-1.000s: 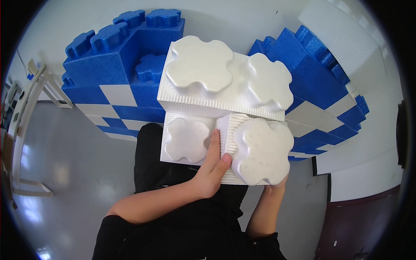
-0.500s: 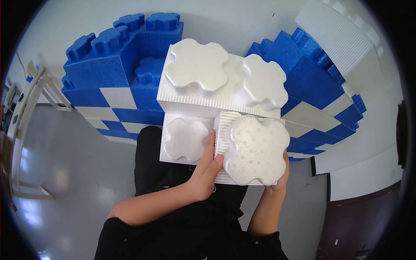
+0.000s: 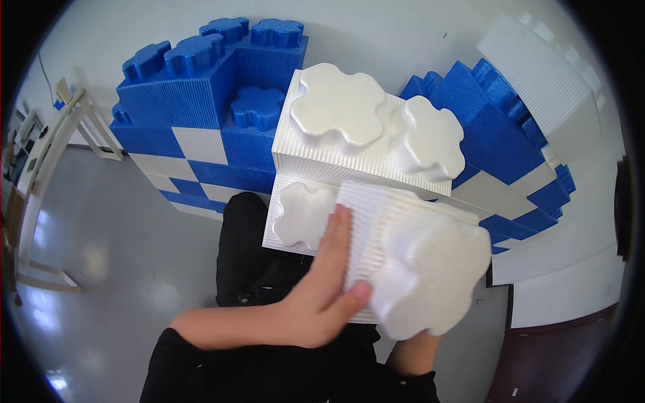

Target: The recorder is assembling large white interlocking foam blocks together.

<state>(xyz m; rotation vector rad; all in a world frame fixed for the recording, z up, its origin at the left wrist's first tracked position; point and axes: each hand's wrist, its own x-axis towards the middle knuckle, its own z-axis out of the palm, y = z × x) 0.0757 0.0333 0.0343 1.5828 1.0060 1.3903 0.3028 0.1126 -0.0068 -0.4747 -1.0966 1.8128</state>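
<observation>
And the block (image 3: 426, 262) tilts at the near right of the white stack (image 3: 339, 107)! Left hand (image 3: 317, 299) spreads flat against it; right hand's hidden, grip unclear. Probably light, stiff, dentable foam: palm the ribbed sides (image 3: 366, 235).

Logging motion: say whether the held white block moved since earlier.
Yes, the held white block moved down in view, relative to the left blue-white stack.
</observation>
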